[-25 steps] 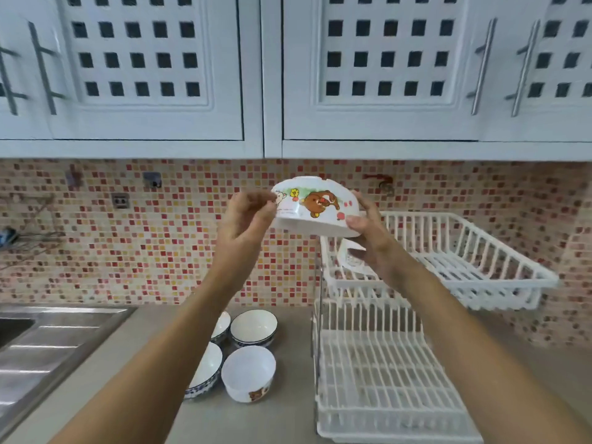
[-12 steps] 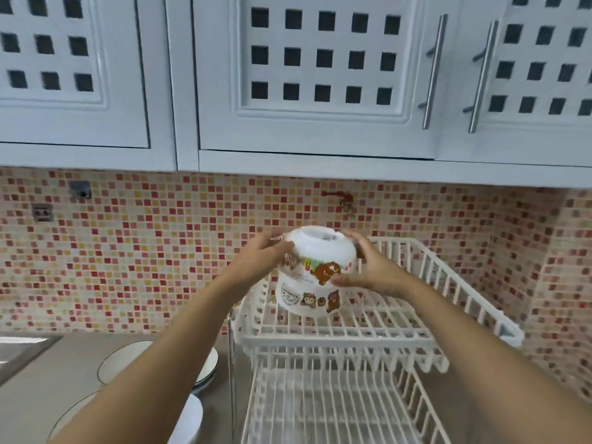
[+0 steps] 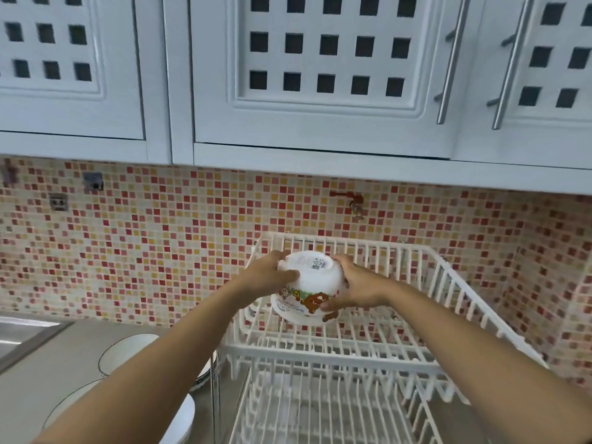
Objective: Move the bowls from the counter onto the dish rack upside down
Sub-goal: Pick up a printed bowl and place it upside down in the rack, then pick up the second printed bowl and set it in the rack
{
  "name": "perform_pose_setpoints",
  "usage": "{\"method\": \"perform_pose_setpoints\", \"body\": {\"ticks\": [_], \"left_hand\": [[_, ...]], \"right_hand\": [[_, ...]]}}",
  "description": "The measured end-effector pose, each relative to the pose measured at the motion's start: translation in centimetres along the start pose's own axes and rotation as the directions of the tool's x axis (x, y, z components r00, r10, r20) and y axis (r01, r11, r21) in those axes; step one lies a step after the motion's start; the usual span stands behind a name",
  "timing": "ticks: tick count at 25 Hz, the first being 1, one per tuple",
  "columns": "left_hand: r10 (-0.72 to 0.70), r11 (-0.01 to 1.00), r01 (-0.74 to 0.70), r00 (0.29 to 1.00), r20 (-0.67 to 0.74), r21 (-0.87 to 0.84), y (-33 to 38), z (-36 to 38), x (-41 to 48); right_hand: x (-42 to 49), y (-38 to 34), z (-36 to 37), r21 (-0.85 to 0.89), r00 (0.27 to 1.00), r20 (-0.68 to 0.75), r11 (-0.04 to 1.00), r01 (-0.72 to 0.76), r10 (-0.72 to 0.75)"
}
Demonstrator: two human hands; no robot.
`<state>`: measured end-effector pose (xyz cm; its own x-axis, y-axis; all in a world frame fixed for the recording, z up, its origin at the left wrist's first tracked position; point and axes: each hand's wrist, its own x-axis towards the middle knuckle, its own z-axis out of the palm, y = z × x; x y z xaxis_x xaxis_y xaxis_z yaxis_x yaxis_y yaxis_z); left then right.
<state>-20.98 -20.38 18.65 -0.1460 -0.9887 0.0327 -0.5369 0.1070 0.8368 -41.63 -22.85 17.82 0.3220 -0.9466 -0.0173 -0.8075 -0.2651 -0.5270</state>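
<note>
Both hands, left (image 3: 272, 277) and right (image 3: 354, 288), grasp the inverted bowl (image 3: 309, 285) over the rack (image 3: 448, 280), seemingly atop another; letting go off-centre could topple it.

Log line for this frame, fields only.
hands: left + right hold cartoon bowl | bowl: inverted | location: over dish rack top tier | release: not yet
</note>
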Motion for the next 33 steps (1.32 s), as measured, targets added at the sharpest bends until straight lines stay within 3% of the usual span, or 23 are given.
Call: {"method": "perform_pose_setpoints", "body": {"ticks": [5, 8, 13, 18, 23, 27, 30, 33], "left_hand": [[-0.012, 0.994, 0.011, 1.000, 0.012, 0.109, 0.1, 0.2, -0.1], [0.051, 0.989, -0.047, 0.998, -0.025, 0.142, 0.7, -0.4, -1.1], [0.166, 0.978, -0.140, 0.970, -0.177, 0.153, -0.4, -4.4, -4.1], [0.211, 0.964, -0.156, 0.941, -0.264, 0.216, -3.6, -9.5, -8.5], [0.138, 0.962, -0.056, 0.944, -0.301, 0.266, -9.3, -13.8, -12.7], [0.009, 0.959, 0.074, 0.957, -0.290, 0.273, -15.3, -14.5, -14.7], [-0.126, 0.945, 0.195, 0.958, -0.257, 0.261, -20.8, -13.4, -14.2], [-0.278, 0.919, 0.326, 0.935, -0.220, 0.224, -26.3, -11.5, -13.0]], "right_hand": [[-0.3, -0.5, 0.2, -0.050, 0.999, 0.023, 0.999, -0.022, 0.023], [-0.9, -1.7, 0.0, -0.049, 0.999, 0.003, 0.998, -0.048, 0.048], [-2.6, -7.4, 1.6, -0.053, 0.966, -0.258, 0.998, 0.021, -0.034], [-3.8, -15.3, 5.9, -0.033, 0.911, -0.385, 0.988, 0.148, -0.149], [-3.4, -22.3, 12.3, -0.018, 0.883, -0.424, 0.976, 0.216, -0.204], [-2.1, -23.9, 19.2, 0.103, 0.925, -0.347, 0.974, 0.203, -0.156], [-0.6, -22.4, 25.3, 0.218, 0.963, -0.268, 0.974, 0.056, 0.005], [1.6, -18.9, 31.0, 0.307, 0.958, -0.185, 0.939, -0.157, 0.221]]}}
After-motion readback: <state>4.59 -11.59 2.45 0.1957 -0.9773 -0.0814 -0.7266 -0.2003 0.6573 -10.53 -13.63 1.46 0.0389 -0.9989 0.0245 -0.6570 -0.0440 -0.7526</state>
